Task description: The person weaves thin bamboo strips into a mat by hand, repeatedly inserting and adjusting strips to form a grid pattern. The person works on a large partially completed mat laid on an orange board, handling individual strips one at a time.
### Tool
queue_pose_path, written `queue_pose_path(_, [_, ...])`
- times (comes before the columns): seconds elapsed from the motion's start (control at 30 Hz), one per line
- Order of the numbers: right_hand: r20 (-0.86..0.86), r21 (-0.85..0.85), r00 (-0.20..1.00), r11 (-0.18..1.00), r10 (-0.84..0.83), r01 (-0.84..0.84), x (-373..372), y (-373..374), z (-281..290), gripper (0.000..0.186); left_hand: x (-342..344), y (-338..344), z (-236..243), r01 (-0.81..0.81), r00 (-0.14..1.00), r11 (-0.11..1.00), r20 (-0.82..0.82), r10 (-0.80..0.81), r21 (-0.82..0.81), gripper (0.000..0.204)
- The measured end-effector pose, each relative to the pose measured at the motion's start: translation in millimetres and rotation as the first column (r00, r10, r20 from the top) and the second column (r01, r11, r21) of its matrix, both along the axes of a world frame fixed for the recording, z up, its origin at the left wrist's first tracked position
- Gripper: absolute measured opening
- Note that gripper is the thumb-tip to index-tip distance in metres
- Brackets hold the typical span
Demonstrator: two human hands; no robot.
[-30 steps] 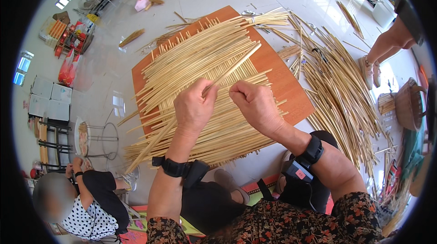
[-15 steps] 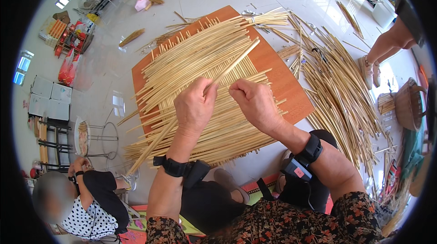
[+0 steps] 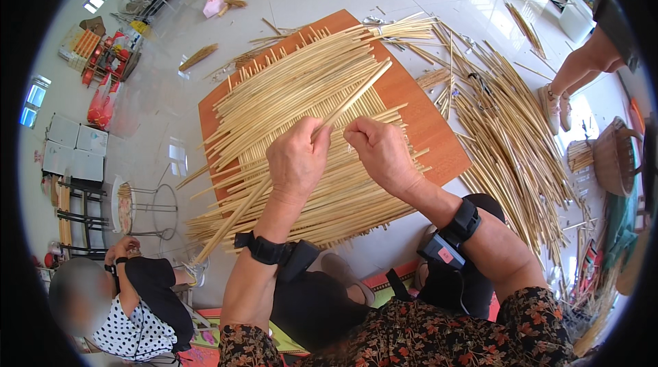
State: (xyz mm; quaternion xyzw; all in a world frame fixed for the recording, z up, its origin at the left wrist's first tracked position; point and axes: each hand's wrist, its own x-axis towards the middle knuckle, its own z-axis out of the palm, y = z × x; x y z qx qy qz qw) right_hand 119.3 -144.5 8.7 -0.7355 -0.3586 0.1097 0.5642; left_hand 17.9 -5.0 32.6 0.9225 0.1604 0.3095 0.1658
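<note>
My left hand [image 3: 295, 160] is closed around a few long pale stalks [image 3: 368, 84], held at a slant over the board with their tips up and to the right. Just right of it, my right hand [image 3: 385, 154] is curled with thumb and fingers pressed together; what it pinches, if anything, is too small to make out. Beneath both hands, many straw-coloured stalks [image 3: 288, 76] lie side by side across a strip of finer crosswise stalks [image 3: 367, 108]. All of this rests on a reddish-brown wooden board [image 3: 445, 151].
A large heap of loose stalks [image 3: 510, 137] spreads over the floor to the right. Beyond it are a person's legs [image 3: 581, 76] and a wicker basket [image 3: 612, 158]. Another person [image 3: 140, 312] sits at the lower left, near a round wire frame [image 3: 164, 209].
My left hand has shifted very slightly to the right, still gripping the stalks. My right hand stays almost in place. The seated person's hands have moved a little.
</note>
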Motion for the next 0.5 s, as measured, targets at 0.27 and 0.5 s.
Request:
queue_pose_path(0.27, [-0.114, -0.027, 0.993, 0.999, 0.029, -0.033, 1.2, -1.0, 4.0, 0.017, -0.9, -1.0, -1.5, 0.011, 1.0, 1.0, 0.016, -0.011, 0.004, 0.012])
queue_pose_path(0.5, [-0.183, -0.032, 0.983, 0.999, 0.026, -0.032, 2.6, -0.3, 0.9, 0.018, -1.6, -2.8, -2.5, -0.007, 1.0, 1.0, -0.007, 0.007, -0.02, 0.013])
